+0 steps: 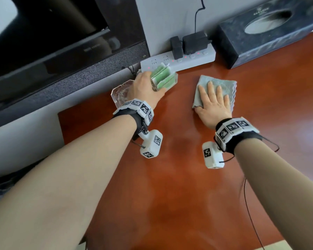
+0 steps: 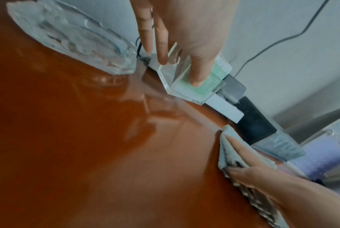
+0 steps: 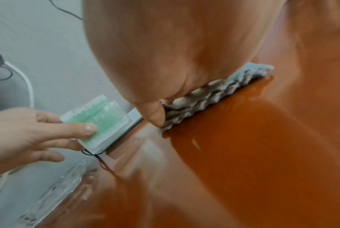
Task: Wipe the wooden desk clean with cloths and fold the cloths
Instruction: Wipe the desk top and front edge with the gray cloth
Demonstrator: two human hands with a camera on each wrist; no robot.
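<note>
A folded grey cloth [image 1: 222, 85] lies on the reddish-brown wooden desk [image 1: 179, 186] toward the back. My right hand [image 1: 213, 103] presses flat on it with straight, spread fingers; the right wrist view shows the palm [image 3: 175, 54] on the cloth's layered edge [image 3: 214, 95]. My left hand [image 1: 146, 87] grips a clear acrylic holder [image 1: 163, 80] filled with green packets, held at the desk's back edge in front of the power strip. In the left wrist view my fingers [image 2: 196, 74] wrap the holder [image 2: 192, 91], and the cloth [image 2: 228, 148] sits to the right.
A white power strip [image 1: 195, 57] with black adapters runs along the wall. To its right stands a dark tissue box [image 1: 267, 33]. A clear glass ashtray [image 1: 119, 94] sits under my left wrist near the desk's left edge. A black monitor [image 1: 43, 42] hangs at the left.
</note>
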